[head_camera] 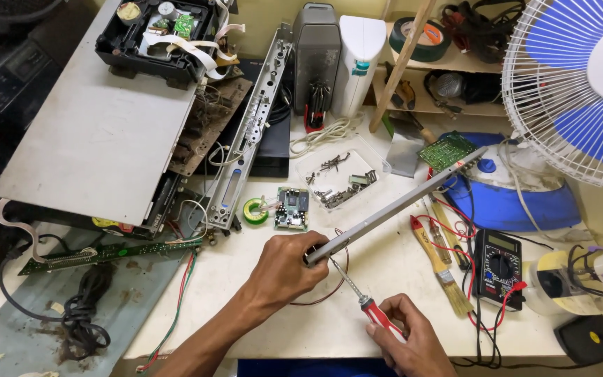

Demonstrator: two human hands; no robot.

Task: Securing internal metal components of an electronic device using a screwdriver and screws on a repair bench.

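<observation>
The near end of the long grey metal strip (399, 202) is hidden inside the left hand (289, 269), which is closed around it at the lower middle of the frame; the strip rises toward the upper right. The right hand (406, 342), partly cut by the bottom edge, wraps the red-handled screwdriver (361, 297). Its tip meets the strip near the left hand; the exact contact is hard to see.

left hand (289, 269): forearm extended from below, fingers (308, 246) curled closed in a fist-like grasp. right hand (406, 342): lower, fingers wrapped closed, thumb uppermost.
</observation>
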